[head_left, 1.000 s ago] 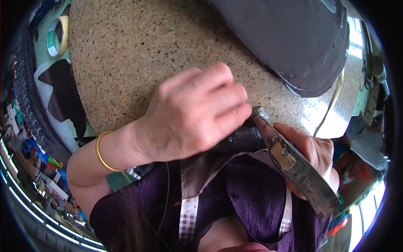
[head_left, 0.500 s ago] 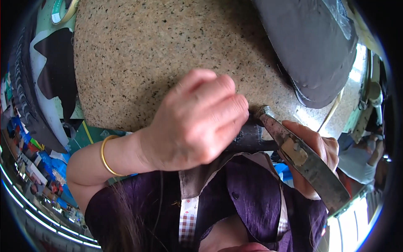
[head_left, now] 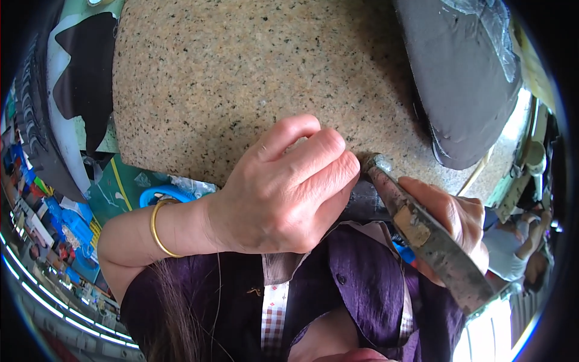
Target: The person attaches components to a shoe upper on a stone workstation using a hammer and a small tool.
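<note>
My left hand (head_left: 289,187), a gold bangle on its wrist, is closed with its fingers curled at the near edge of the speckled stone slab (head_left: 241,72). What lies inside the fingers is hidden. Right beside its knuckles, a dark shiny piece (head_left: 367,202) shows partly, though I cannot tell whether the hand grips it. My right hand (head_left: 449,220) is wrapped round a hammer, whose worn metal head (head_left: 443,259) slants across the view. A wooden plug shows in the head's eye. The narrow end of the head is close to the left hand's knuckles.
A large dark grey sole-shaped piece (head_left: 464,84) lies on the slab's far right. On the left are a black jagged-edged piece (head_left: 87,72) and a blue ring-shaped thing (head_left: 163,192) over a green surface. Another person (head_left: 512,247) is beyond, at the right.
The slab and the things around it sit slightly lower and further right in the view. Both hands keep nearly the same pose; the hammer head has tilted slightly.
</note>
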`<move>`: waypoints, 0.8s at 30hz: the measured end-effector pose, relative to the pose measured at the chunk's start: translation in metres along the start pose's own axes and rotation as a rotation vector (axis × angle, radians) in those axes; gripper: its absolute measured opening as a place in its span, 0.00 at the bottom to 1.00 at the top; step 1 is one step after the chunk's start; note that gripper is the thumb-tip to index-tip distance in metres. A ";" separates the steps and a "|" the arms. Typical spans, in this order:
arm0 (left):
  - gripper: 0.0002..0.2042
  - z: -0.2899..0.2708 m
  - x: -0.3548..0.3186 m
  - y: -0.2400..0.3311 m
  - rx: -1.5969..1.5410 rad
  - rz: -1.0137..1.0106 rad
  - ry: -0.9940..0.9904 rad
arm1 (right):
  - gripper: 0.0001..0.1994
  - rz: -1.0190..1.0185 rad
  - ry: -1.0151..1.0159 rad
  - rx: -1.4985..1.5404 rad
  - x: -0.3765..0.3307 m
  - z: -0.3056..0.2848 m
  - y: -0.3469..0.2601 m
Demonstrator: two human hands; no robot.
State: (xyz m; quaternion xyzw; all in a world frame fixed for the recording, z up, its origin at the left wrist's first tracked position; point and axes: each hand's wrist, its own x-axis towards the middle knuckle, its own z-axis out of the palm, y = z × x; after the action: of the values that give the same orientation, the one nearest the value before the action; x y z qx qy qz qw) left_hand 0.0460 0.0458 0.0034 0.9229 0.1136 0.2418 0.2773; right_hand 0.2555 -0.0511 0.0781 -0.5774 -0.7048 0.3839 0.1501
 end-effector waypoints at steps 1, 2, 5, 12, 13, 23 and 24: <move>0.11 -0.002 0.002 -0.003 0.000 -0.002 0.003 | 0.19 -0.001 -0.002 -0.002 0.001 -0.001 0.001; 0.11 -0.005 0.003 -0.010 -0.108 -0.073 -0.014 | 0.19 -0.005 -0.003 -0.014 0.001 -0.002 0.001; 0.11 -0.006 -0.006 -0.017 -0.206 -0.115 -0.010 | 0.19 -0.052 -0.001 -0.014 0.004 -0.001 0.002; 0.10 -0.004 -0.003 0.003 -0.051 -0.072 0.053 | 0.16 0.007 -0.015 -0.010 0.011 -0.003 -0.008; 0.10 -0.006 -0.005 -0.004 -0.050 -0.074 0.056 | 0.16 0.030 -0.012 -0.029 0.012 -0.003 -0.011; 0.08 -0.002 0.008 -0.012 -0.085 0.038 0.080 | 0.20 0.246 -0.052 -0.181 0.007 -0.008 -0.031; 0.08 -0.003 0.008 -0.013 -0.052 0.076 0.047 | 0.20 0.246 -0.051 -0.187 0.004 -0.006 -0.028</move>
State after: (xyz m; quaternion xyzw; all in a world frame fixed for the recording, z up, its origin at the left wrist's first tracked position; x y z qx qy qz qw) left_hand 0.0502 0.0603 0.0010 0.9131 0.0788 0.2765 0.2891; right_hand 0.2386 -0.0468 0.1010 -0.6609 -0.6649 0.3466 0.0294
